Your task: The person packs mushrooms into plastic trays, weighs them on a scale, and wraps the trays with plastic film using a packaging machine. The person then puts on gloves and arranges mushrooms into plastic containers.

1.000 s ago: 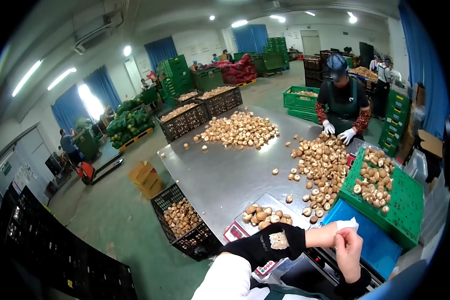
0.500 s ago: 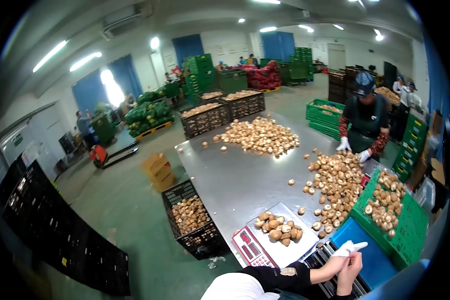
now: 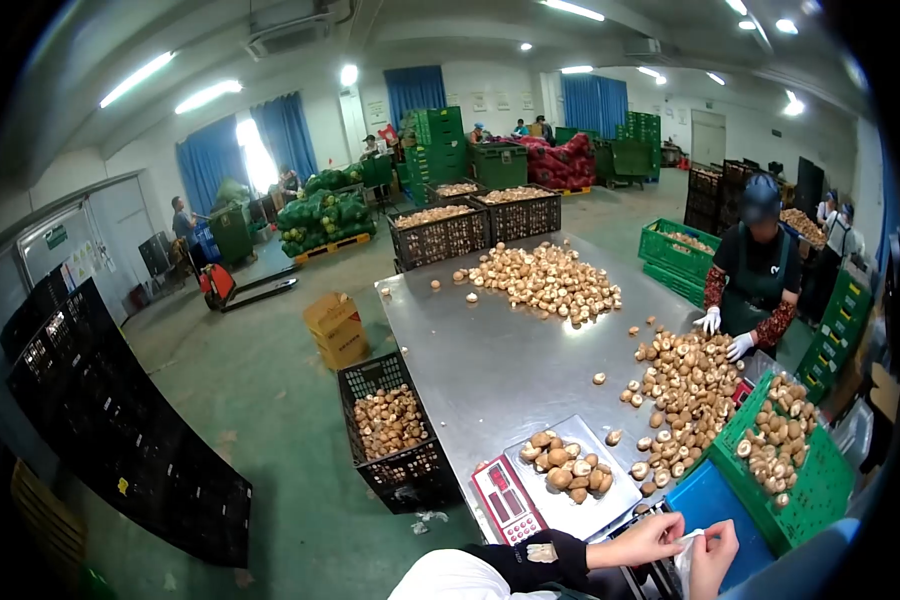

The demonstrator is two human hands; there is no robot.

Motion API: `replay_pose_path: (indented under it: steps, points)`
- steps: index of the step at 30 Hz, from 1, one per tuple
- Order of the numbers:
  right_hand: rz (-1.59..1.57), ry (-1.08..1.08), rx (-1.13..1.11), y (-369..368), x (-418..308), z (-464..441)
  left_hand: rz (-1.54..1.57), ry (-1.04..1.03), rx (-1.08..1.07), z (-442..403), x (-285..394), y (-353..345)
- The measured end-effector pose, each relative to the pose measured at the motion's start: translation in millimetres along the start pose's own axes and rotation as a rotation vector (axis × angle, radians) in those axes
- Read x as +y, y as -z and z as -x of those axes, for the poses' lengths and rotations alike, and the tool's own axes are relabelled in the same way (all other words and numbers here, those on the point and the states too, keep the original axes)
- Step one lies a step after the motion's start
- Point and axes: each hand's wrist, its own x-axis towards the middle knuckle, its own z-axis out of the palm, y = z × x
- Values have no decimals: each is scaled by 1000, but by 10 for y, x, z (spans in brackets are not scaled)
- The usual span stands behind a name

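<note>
Since half a second ago, your white glove (image 3: 684,556) is no longer covering the fingers of your left hand (image 3: 648,541); it is now hanging between both hands. Your left fingertips are pinching one side of it, and the fingers of your right hand (image 3: 713,558) are gripping the other. Your view is also turning left, so the room is sitting further right.

Close by, a scale (image 3: 577,518) is holding mushrooms (image 3: 567,466) just left of your hands, its red-edged panel facing you. A blue panel (image 3: 735,518) is lying just beyond your right hand, and past it a green crate (image 3: 818,485) bearing mushrooms is blocking that side.

You are facing a metal table (image 3: 490,365), shiny and bare across its middle, with a near heap (image 3: 685,390) and a far heap (image 3: 545,280) of mushrooms resting on it. Across it, a co-worker (image 3: 760,265) is keeping two white-gloved hands on the near heap.

Left of the table, a black crate (image 3: 402,492) of mushrooms is standing on the green floor (image 3: 290,440), near a cardboard box (image 3: 337,330). Further back, a red pallet jack (image 3: 220,287) is resting, and blue curtains (image 3: 210,155) are hanging.
</note>
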Motion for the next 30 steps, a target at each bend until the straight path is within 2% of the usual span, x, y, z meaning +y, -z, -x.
replay_pose_path:
  steps: [1, 2, 3, 6, 8, 9, 12, 14, 16, 17, 19, 20, 21, 23, 24, 26, 27, 28, 30]
  points:
    - [109, 204, 34, 14, 36, -29, 48, 12, 10, 21, 34, -12]
    - [-92, -204, -20, 20, -78, 22, 48, 9, 7, 16, 15, -18]
    - [-90, -205, -16, 28, -89, 27, 36, -26, 40, 24, -43, -28]
    - [139, 173, -111, 44, -145, 29, 35, -90, 119, 17, -185, -43]
    - [184, 182, -152, -27, -114, 92, 545, 220, -10, 26, -201, 6]
    - [211, 85, -171, -65, -130, 123, 621, 243, -48, 6, -243, 6]
    - [243, -42, -178, -153, -139, 160, 620, 240, 25, -16, -300, -82]
    - [320, -35, -212, -237, 85, 194, 594, 256, 20, -29, -355, -89]
    - [492, 69, -361, -339, 340, 258, 652, 334, 76, -19, -372, -106]
    - [551, 281, -281, -242, -167, 144, 671, 385, 112, -21, -261, -74]
    - [982, 383, -253, -451, 57, 280, 736, 516, 68, -4, -177, -18]
    - [551, 239, -354, -469, 297, 297, 735, 542, 30, 15, -123, -22]
    - [538, 133, -480, -396, 223, 248, 684, 421, 63, 12, -193, -119]
    - [542, -60, -407, -511, 390, 199, 607, 240, 63, 14, -250, -216]
    - [486, -188, -429, -488, 315, 159, 409, 154, 68, 26, -207, -177]
    - [362, -250, -403, -481, 508, 166, -22, -108, 106, 66, -215, -140]
    - [122, 76, -330, -747, 1414, 425, -196, -106, 72, 104, -120, -71]
    - [118, 81, -337, -779, 1527, 537, -199, -102, 81, 137, -106, -59]
    - [-1178, -615, -618, -759, 1403, 565, -315, -154, 28, 177, -105, -49]
